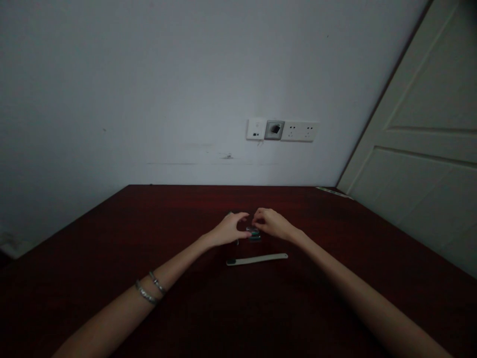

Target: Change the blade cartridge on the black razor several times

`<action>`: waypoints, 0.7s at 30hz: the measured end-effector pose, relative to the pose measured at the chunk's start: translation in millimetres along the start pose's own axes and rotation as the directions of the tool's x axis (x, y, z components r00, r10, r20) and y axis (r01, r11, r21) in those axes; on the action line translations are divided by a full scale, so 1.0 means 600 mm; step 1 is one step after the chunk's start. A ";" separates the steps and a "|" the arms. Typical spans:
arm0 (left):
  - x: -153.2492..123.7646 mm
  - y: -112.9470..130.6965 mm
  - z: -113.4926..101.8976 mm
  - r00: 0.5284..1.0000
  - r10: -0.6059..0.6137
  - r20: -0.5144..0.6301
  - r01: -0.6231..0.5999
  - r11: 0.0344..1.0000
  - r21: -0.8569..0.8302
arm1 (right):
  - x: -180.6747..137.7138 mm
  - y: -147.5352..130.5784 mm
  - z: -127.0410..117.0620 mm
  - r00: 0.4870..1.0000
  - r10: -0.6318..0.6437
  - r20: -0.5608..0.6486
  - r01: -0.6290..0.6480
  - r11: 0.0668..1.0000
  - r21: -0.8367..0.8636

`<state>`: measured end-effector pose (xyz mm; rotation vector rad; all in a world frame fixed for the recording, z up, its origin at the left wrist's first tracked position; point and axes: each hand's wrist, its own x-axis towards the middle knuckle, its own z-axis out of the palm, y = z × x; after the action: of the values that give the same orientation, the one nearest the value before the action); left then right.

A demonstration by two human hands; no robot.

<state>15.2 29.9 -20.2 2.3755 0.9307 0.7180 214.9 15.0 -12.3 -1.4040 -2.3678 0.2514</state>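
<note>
Bracelets (145, 294), two and silvery, circle the left forearm (184, 258). One left hand (229, 229) curves, thumb and fingers parted. One pale strip (259, 259), dark at its left end, lies nearer the person. Between the hands, on one red-brown table (179, 214), sits a small clear-and-green cluster (255, 237), its pieces too tiny to count. One right hand (273, 223) curls its fingers; whether they grip anything, I cannot tell.

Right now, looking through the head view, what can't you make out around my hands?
In the head view:
Small greenish item: too small and dim to identify.
Right hand: curled fingers hide whether it grips anything.
Left hand: blocks part of the tabletop.
Left arm, right arm: cut off by the bottom edge.
</note>
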 end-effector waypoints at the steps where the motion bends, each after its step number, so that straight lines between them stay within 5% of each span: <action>1: 0.004 -0.003 -0.015 0.998 -0.013 -0.066 0.009 0.998 -0.069 | 0.003 -0.006 -0.001 0.999 0.044 -0.027 -0.044 0.999 0.006; 6: 0.017 -0.009 -0.104 0.905 -0.188 -0.382 0.079 0.956 -0.284 | 0.033 -0.058 0.016 0.993 0.112 -0.036 -0.110 0.992 0.062; 9: 0.012 -0.008 -0.130 0.864 -0.259 -0.432 0.110 0.934 -0.340 | 0.054 -0.095 0.036 0.988 0.155 0.023 -0.154 0.987 -0.053; 14: 0.007 -0.014 -0.126 0.868 -0.246 -0.432 0.090 0.932 -0.350 | 0.076 -0.132 0.062 0.976 0.217 0.034 -0.203 0.950 -0.236; 21: 0.016 -0.014 -0.117 0.873 -0.236 -0.426 0.073 0.929 -0.364 | 0.077 -0.132 0.074 0.965 0.255 0.056 -0.238 0.948 -0.212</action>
<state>-26.4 59.7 29.8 1.8305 1.0722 1.3033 113.2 18.4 -16.0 -1.8241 -2.3348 0.1374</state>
